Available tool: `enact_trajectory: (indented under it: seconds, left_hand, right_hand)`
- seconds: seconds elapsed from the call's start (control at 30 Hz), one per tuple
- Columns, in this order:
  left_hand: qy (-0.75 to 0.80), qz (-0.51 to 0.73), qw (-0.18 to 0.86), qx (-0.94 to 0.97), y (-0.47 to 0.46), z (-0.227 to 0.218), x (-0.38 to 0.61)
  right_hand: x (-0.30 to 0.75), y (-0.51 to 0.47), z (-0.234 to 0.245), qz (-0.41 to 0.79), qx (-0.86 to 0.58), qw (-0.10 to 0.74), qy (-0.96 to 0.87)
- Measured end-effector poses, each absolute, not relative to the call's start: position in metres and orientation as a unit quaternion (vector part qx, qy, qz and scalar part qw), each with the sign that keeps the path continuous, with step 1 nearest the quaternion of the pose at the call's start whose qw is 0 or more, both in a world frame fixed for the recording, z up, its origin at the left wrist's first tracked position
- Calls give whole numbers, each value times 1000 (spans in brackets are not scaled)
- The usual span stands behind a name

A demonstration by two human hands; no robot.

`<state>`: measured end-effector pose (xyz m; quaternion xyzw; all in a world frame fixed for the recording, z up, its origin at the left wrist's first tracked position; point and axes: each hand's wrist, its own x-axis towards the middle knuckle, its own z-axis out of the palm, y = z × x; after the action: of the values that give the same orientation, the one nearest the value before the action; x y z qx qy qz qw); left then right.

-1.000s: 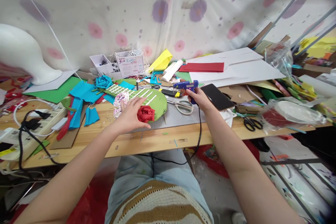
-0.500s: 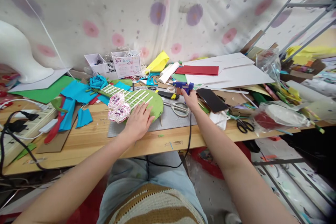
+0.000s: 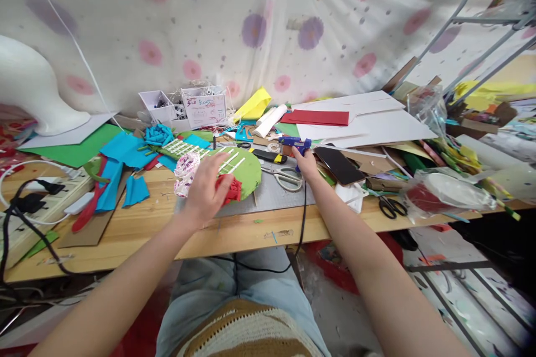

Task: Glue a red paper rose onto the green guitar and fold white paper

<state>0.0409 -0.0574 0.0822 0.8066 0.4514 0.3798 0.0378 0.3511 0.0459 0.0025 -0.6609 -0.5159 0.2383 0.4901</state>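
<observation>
My right hand [image 3: 305,163] is wrapped round the handle of a blue hot glue gun [image 3: 293,142], whose nozzle points left; a black cord trails down from it. My left hand [image 3: 208,187] is open, its fingers apart, over a round green crafted piece [image 3: 250,172] with thin white strips [image 3: 233,164] across it. Beside the left hand's fingers a red fabric-like flower [image 3: 233,189] sits on the piece, partly hidden. Pink-white ruffled flowers [image 3: 186,166] lie left of that hand, and a blue rosette [image 3: 159,135] is at the piece's far-left end.
Scissors [image 3: 288,178] and a yellow-black utility knife [image 3: 270,156] lie between the hands on a grey board [image 3: 276,199]. A phone [image 3: 339,165], black scissors [image 3: 392,207] and white sheets [image 3: 389,125] are on the right. A power strip [image 3: 50,201] and blue scraps [image 3: 136,190] lie left.
My left hand has lifted from lying flat on the green piece and shifted slightly left, uncovering the red flower. The glue gun stays in my right hand, nearly in the same place.
</observation>
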Motion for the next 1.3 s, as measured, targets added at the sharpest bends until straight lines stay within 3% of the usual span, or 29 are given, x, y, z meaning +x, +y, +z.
enact_trajectory:
  seconds: [0.2,0.47,0.67,0.8,0.9,1.17,1.3]
  left_hand:
    - [536,583,164,588,-28,98,-12]
    - [613,601,303,414,-12,86,-37]
    - [619,595,317,402,-12,74,-36]
    - [625,592,317,399,-11,71,-42]
    - [636,583,320,392,-10,70,-46]
    - [651,529,419,348,-17,61,-54]
    - [644,487,495,321,-24,57,-55]
  right_hand:
    - [351,42,6,283,-670,506,-464]
    - [344,50,6,265,-695,507,-435]
    - [335,68,10,233,-748,411,-465]
    - [332,67,27,88,-794,294,-525]
    - [323,56,44,-3,-789,275,-550]
    - [255,36,52,238,-660,221,-677]
    - [245,50,44,307,-658,271,-631]
